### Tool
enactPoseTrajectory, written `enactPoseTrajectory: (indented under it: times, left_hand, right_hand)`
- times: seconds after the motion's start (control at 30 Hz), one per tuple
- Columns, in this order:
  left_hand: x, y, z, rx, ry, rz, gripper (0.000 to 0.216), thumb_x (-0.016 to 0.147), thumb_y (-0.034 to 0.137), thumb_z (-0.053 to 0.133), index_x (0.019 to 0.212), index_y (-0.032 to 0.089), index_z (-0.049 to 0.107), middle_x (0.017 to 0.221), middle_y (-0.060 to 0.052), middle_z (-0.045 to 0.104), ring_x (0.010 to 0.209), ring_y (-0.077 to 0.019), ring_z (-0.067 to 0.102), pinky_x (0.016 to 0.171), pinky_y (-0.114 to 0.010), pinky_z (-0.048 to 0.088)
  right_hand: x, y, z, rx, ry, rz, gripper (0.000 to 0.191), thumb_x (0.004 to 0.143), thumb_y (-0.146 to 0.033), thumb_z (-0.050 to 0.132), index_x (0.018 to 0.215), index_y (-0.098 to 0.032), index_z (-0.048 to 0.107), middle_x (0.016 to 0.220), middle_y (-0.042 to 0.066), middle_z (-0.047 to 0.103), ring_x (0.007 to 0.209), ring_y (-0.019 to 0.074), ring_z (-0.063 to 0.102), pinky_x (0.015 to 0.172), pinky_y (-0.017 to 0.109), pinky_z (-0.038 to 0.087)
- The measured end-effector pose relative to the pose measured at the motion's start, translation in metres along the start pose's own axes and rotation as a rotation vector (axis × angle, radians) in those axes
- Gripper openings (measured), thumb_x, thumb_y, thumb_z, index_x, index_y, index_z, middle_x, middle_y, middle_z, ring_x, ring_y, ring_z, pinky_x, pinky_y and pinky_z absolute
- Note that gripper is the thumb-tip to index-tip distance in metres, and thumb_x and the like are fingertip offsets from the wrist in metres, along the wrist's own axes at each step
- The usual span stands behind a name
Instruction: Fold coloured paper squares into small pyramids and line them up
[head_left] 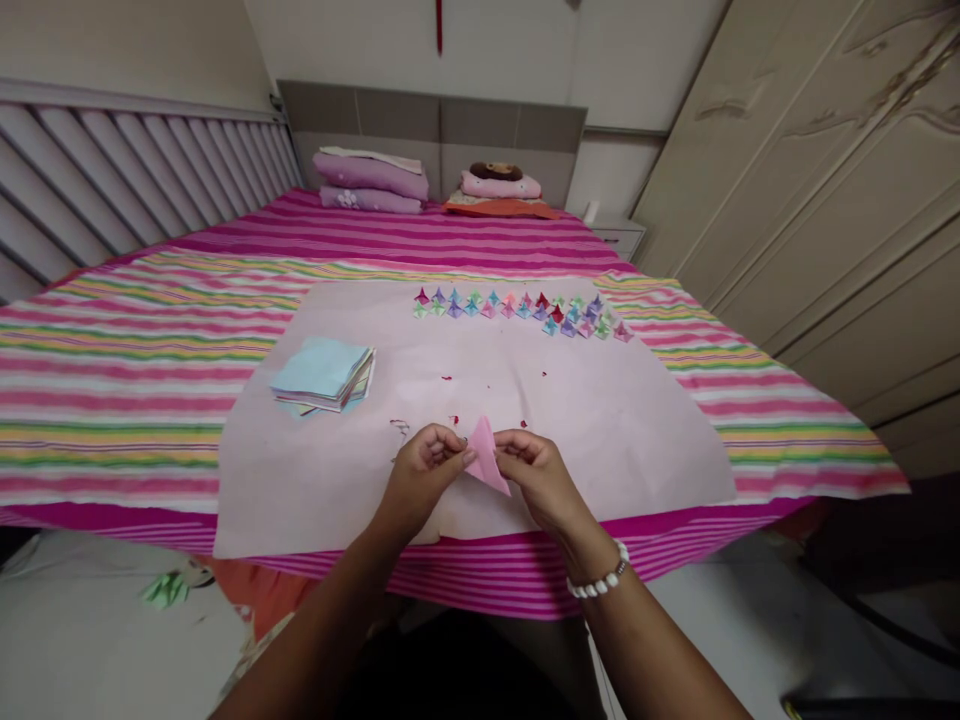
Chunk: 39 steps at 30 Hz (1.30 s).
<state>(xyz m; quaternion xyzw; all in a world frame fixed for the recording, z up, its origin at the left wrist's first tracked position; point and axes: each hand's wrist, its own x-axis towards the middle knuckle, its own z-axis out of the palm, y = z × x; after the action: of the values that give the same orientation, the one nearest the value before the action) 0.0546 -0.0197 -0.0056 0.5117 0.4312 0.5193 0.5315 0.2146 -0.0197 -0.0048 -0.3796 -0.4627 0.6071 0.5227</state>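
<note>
Between my two hands is a piece of pink paper, folded into a triangle and held above a large pale sheet. My left hand pinches its left side between thumb and fingers. On the other side, my right hand grips the right edge with thumb and forefinger; a white bead bracelet circles that wrist. To the left lies a stack of square coloured paper, light blue on top. Small folded paper pieces in many colours stand in rows along the sheet's far edge.
Small dark red scraps are scattered on the sheet near my hands. The sheet lies on a bed with a striped cover. Pillows are piled by the headboard. A wardrobe is at right, a white railing at left.
</note>
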Motion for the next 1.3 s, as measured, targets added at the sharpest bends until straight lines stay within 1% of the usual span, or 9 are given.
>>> enactPoseTrajectory:
  times: [0.17, 0.23, 0.33, 0.57, 0.77, 0.9, 1.0, 1.17, 1.3]
  left_hand:
    - [-0.001, 0.000, 0.003, 0.352, 0.063, 0.232, 0.009, 0.077, 0.026, 0.067, 0.081, 0.018, 0.067, 0.093, -0.006, 0.065, 0.090, -0.0185, 0.060, 0.072, -0.028, 0.046]
    - [-0.003, 0.000, 0.004, 0.494, 0.091, 0.301, 0.012, 0.080, 0.027, 0.063, 0.085, 0.019, 0.070, 0.094, -0.007, 0.063, 0.088, -0.0179, 0.059, 0.070, -0.028, 0.047]
    - [-0.005, 0.000, 0.010, 0.552, 0.078, 0.296, 0.020, 0.085, 0.031, 0.057, 0.093, 0.017, 0.068, 0.089, -0.006, 0.062, 0.078, -0.0158, 0.060, 0.068, -0.028, 0.049]
    - [-0.005, 0.001, 0.023, 0.512, 0.116, 0.206, 0.023, 0.081, 0.026, 0.055, 0.099, 0.013, 0.062, 0.086, -0.008, 0.067, 0.073, -0.0168, 0.065, 0.067, -0.029, 0.055]
    - [-0.003, 0.003, 0.024, 0.491, 0.156, 0.174, 0.023, 0.079, 0.022, 0.054, 0.101, 0.014, 0.057, 0.080, -0.005, 0.066, 0.066, -0.0146, 0.064, 0.061, -0.027, 0.054]
    - [-0.003, 0.002, 0.024, 0.567, 0.195, 0.168, 0.012, 0.080, 0.025, 0.055, 0.090, 0.018, 0.051, 0.076, -0.002, 0.062, 0.064, -0.0141, 0.063, 0.060, -0.027, 0.052]
    - [-0.004, 0.002, 0.023, 0.659, 0.175, 0.130, 0.012, 0.082, 0.029, 0.056, 0.085, 0.020, 0.048, 0.073, 0.000, 0.061, 0.063, -0.0150, 0.062, 0.061, -0.028, 0.051]
    - [0.001, 0.000, 0.022, 0.658, 0.143, 0.097, 0.027, 0.079, 0.023, 0.058, 0.103, 0.020, 0.047, 0.080, 0.000, 0.063, 0.065, -0.0156, 0.064, 0.061, -0.028, 0.051]
    - [0.004, -0.003, 0.022, 0.655, 0.156, 0.111, 0.021, 0.079, 0.017, 0.054, 0.099, 0.020, 0.048, 0.077, 0.000, 0.063, 0.064, -0.0156, 0.064, 0.060, -0.027, 0.050]
  right_hand:
    - [0.002, 0.004, 0.001, -0.054, 0.051, -0.056, 0.018, 0.066, -0.036, 0.078, 0.074, -0.020, 0.072, 0.064, 0.000, 0.067, 0.055, 0.0130, 0.056, 0.057, 0.027, 0.046]
    - [0.002, 0.006, 0.002, -0.134, 0.072, -0.094, 0.018, 0.069, -0.036, 0.075, 0.075, -0.020, 0.070, 0.061, -0.001, 0.064, 0.051, 0.0117, 0.052, 0.050, 0.025, 0.041]
    - [0.000, 0.006, 0.005, -0.344, 0.104, -0.204, 0.013, 0.078, -0.031, 0.066, 0.079, -0.018, 0.069, 0.057, -0.002, 0.058, 0.047, 0.0109, 0.047, 0.047, 0.024, 0.037]
    - [-0.002, 0.007, 0.012, -0.808, 0.138, -0.565, 0.016, 0.084, -0.012, 0.051, 0.086, -0.018, 0.065, 0.073, 0.002, 0.059, 0.065, 0.0148, 0.054, 0.061, 0.027, 0.044]
    - [-0.002, 0.008, 0.013, -0.845, 0.229, -0.566, 0.017, 0.080, -0.007, 0.051, 0.085, -0.017, 0.063, 0.079, 0.004, 0.059, 0.069, 0.0158, 0.056, 0.061, 0.027, 0.046]
    - [-0.001, 0.006, 0.013, -0.831, 0.260, -0.510, 0.022, 0.076, -0.004, 0.051, 0.087, -0.018, 0.064, 0.084, 0.005, 0.060, 0.074, 0.0171, 0.058, 0.064, 0.029, 0.047]
    - [-0.001, 0.006, 0.012, -0.800, 0.244, -0.481, 0.025, 0.076, -0.003, 0.050, 0.088, -0.019, 0.064, 0.086, 0.005, 0.062, 0.075, 0.0172, 0.058, 0.065, 0.029, 0.048]
    - [-0.001, 0.012, 0.012, -0.788, 0.181, -0.552, 0.026, 0.078, -0.004, 0.048, 0.092, -0.019, 0.064, 0.087, 0.005, 0.062, 0.076, 0.0174, 0.059, 0.064, 0.029, 0.049]
    - [-0.001, 0.014, 0.014, -0.779, 0.150, -0.611, 0.029, 0.079, -0.005, 0.046, 0.094, -0.020, 0.064, 0.090, 0.007, 0.063, 0.076, 0.0176, 0.059, 0.063, 0.030, 0.049]
